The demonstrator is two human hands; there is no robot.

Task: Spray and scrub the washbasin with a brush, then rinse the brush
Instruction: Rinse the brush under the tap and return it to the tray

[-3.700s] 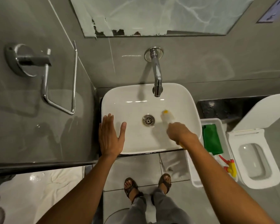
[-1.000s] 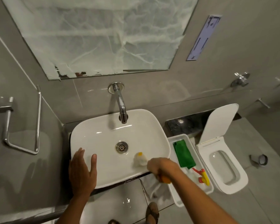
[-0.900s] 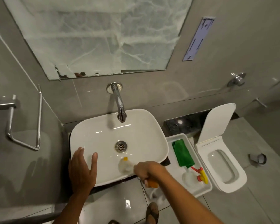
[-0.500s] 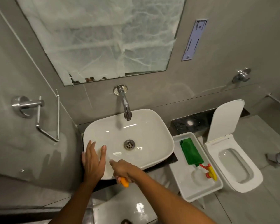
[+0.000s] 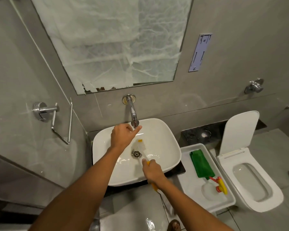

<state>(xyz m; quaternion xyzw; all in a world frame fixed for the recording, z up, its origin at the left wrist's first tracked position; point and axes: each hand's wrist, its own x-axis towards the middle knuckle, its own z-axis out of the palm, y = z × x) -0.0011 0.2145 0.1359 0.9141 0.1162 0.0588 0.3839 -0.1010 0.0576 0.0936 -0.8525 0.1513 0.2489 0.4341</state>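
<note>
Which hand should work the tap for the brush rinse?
Left. The left hand is already at the tap spout, thumb by the nozzle. The right hand is gripping the brush, whose head sits in the washbasin just above the drain, below the spout.

Washbasin: glossy white rounded-rectangular ceramic washbasin (image 5: 163, 139) sat on a dark counter.
Brush: white-bristled, orange-handled brush (image 5: 141, 147) lay tilted over the steel drain inside.

I see grey tiled walls (image 5: 223, 22), a film-covered mirror (image 5: 113, 44), a chrome towel ring (image 5: 60, 120) and an open white toilet (image 5: 250, 177).
</note>
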